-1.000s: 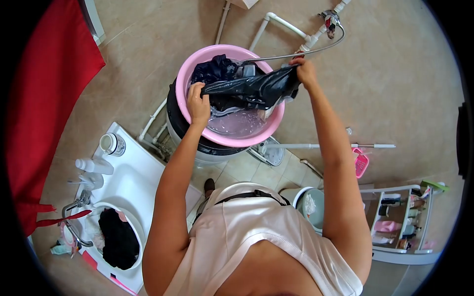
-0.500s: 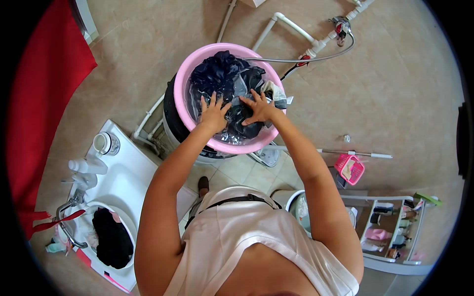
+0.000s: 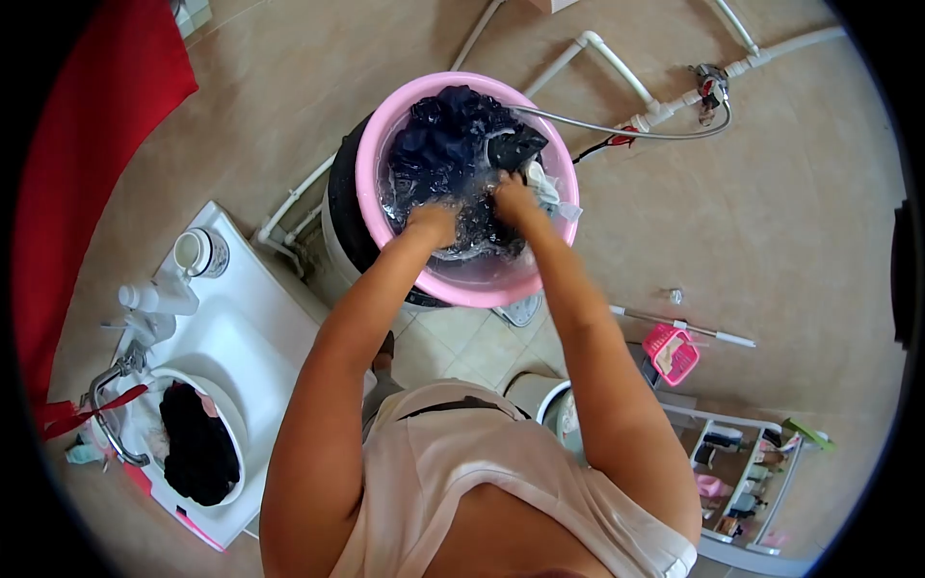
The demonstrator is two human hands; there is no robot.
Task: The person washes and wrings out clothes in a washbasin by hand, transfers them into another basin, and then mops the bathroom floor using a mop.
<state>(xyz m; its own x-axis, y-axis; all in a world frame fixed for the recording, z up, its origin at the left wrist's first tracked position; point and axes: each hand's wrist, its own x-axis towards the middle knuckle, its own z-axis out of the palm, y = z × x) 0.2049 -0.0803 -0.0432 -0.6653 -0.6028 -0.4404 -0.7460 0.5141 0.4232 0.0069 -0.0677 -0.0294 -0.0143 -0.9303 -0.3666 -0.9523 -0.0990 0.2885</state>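
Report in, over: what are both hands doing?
Left hand and right hand down among wet, dark clothes in the pink tub. Grips unclear: water, blur. Hose crosses the far rim, clear of both.

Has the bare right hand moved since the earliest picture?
Yes. Against the round pink plastic basin, the right hand has moved leftward, from beyond its right rim to inside it, at the wet dark cloth.
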